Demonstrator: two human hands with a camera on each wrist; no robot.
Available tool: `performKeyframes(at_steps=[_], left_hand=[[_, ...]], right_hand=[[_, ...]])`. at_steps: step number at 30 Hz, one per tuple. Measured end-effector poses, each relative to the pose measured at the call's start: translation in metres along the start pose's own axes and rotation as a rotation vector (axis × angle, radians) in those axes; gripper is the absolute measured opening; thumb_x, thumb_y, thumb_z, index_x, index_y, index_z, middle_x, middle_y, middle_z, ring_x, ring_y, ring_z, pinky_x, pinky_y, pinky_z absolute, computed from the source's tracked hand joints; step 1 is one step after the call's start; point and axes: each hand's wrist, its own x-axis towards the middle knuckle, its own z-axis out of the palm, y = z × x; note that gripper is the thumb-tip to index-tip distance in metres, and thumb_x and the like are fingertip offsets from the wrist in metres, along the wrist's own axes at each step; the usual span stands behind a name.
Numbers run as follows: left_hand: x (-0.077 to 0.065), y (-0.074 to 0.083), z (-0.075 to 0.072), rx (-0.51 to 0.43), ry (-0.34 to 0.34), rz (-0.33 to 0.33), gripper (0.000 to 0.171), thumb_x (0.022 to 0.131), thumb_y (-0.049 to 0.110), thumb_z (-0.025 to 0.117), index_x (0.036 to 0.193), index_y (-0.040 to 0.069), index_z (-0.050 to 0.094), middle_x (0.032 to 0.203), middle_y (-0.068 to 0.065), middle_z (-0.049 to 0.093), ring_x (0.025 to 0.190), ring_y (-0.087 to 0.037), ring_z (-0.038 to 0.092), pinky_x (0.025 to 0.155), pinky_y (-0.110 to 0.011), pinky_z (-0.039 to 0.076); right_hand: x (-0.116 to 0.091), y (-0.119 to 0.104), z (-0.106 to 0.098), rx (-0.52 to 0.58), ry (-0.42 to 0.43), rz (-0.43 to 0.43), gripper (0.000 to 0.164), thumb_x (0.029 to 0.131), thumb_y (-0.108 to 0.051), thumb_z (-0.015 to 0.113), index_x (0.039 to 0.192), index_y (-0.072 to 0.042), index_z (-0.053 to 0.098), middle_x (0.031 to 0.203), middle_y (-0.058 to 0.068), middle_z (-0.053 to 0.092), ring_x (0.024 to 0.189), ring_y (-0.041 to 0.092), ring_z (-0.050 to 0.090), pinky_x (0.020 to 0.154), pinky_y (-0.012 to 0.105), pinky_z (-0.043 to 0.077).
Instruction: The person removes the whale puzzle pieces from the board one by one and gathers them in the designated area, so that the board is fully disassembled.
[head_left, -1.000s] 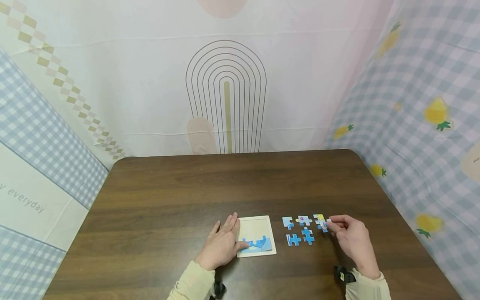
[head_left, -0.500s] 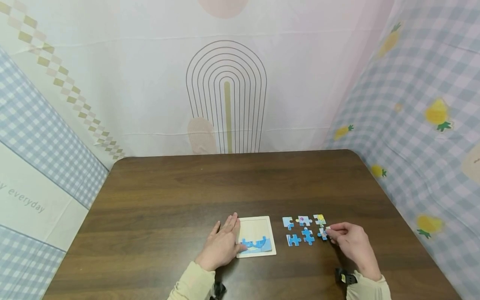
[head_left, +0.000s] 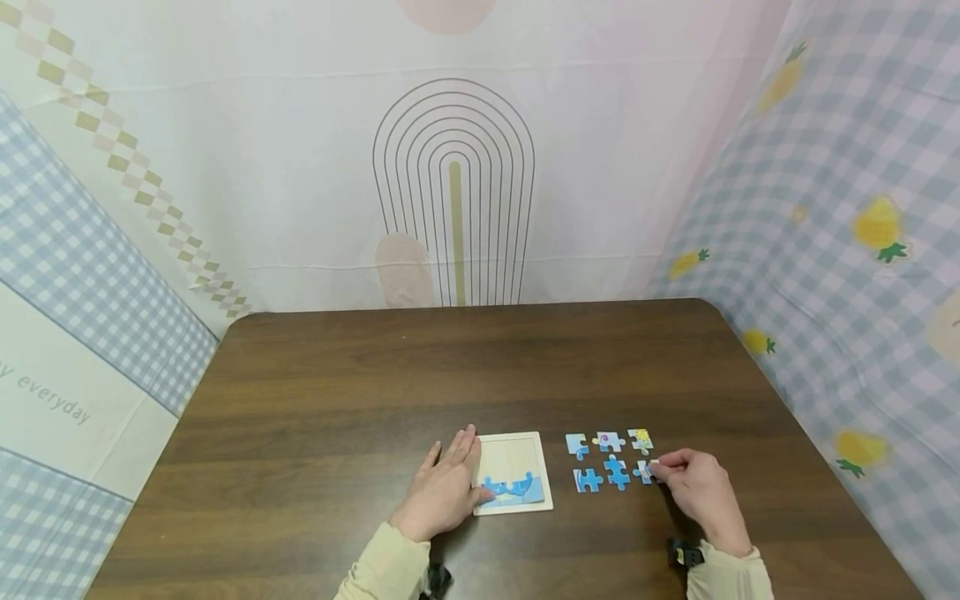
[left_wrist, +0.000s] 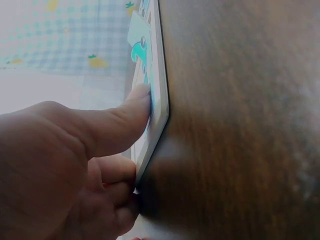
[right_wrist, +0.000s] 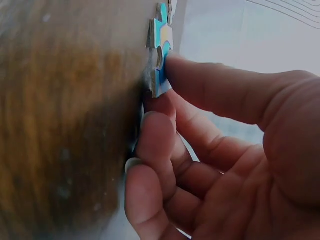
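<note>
The left hand [head_left: 444, 485] lies along the left side of a pale wooden puzzle tray [head_left: 545, 475], fingers stretched along its edge. Its thumb [left_wrist: 117, 122] presses on the blue puzzle pieces [head_left: 525, 492] fitted along the tray's near side. To the right, the right hand [head_left: 699, 489] pinches a blue-and-white puzzle piece [head_left: 642, 472] between thumb and fingers, low at the table. In the right wrist view, the thumb rests on the printed face of that puzzle piece [right_wrist: 160, 80], whose outer end is hidden by the fingers.
Several loose puzzle pieces [head_left: 609, 442] lie in two rows between the tray and the right hand, one of them with a yellow sun [head_left: 641, 439]. A brown wooden table [head_left: 337, 400] carries everything. Patterned cloths [head_left: 600, 167] hang behind and at the sides.
The right hand has moved slightly toward the person, from beside the sun piece down to the near row, bringing its puzzle piece left beside the others. The left hand stays put.
</note>
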Motion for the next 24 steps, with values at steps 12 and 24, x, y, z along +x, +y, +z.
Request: performKeyframes(at_steps=[12,24], left_hand=[[0.0012,0.0011,-0.0019,0.02,0.007,0.008,0.077,0.09,0.042,0.066,0.147,-0.003,0.038,0.157,-0.015,0.027,0.143,-0.028,0.028,0.112,-0.054,0.024],[0.0018,-0.0006,0.0,0.006,-0.001,0.004,0.078,0.091,0.042,0.065,0.147,-0.003,0.037,0.157,-0.016,0.026,0.144,-0.028,0.027,0.113,-0.055,0.022]], right_hand=[[0.0008,-0.0028,0.0006,-0.036,0.006,-0.004,0.026,0.091,-0.027,0.066,0.099,-0.002,0.068,0.082,0.0,0.069,0.081,0.023,0.063,0.072,0.046,0.048],[0.0014,-0.0008,0.0029,-0.045,-0.02,0.021,0.025,0.092,-0.027,0.066,0.099,-0.003,0.066,0.083,0.0,0.068,0.079,0.021,0.062,0.067,0.043,0.047]])
